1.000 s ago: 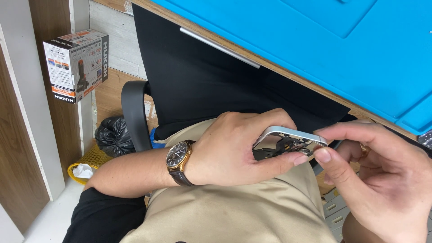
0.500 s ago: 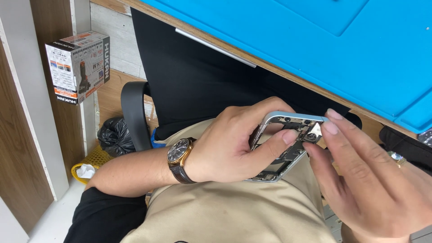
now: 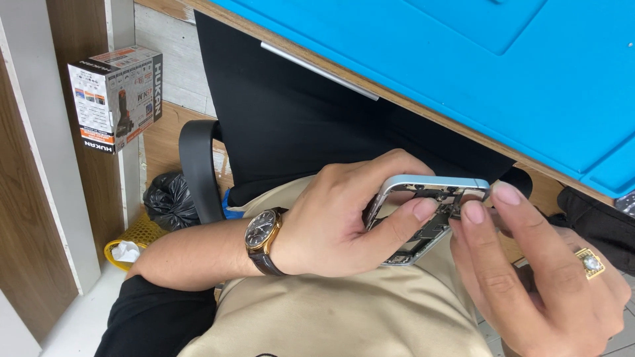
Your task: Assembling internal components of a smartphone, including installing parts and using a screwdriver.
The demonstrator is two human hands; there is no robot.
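Observation:
My left hand [image 3: 344, 221] grips an opened phone body [image 3: 423, 218], a silver metal frame with dark circuit parts showing inside, over my lap. Its thumb lies across the frame's inner side. On that wrist is a dark-faced watch [image 3: 262, 237] with a brown strap. My right hand [image 3: 536, 277], wearing a ring [image 3: 589, 262], reaches in from the right. Its index and middle fingertips touch the top right corner of the phone frame and the parts just inside it. I cannot tell whether those fingers pinch a small part.
A blue work mat [image 3: 463, 73] covers the wooden desk edge [image 3: 410, 106] above my lap. A black drawer front with a metal handle [image 3: 317, 63] hangs below it. A chair armrest [image 3: 198, 165], a black bag [image 3: 169, 198], a yellow bin [image 3: 132, 241] and a printed box [image 3: 116, 96] lie to the left.
The phone frame has tilted up so its open inside faces me. My right hand has shifted from pinching the frame's end to touching the inside corner with straightened fingertips.

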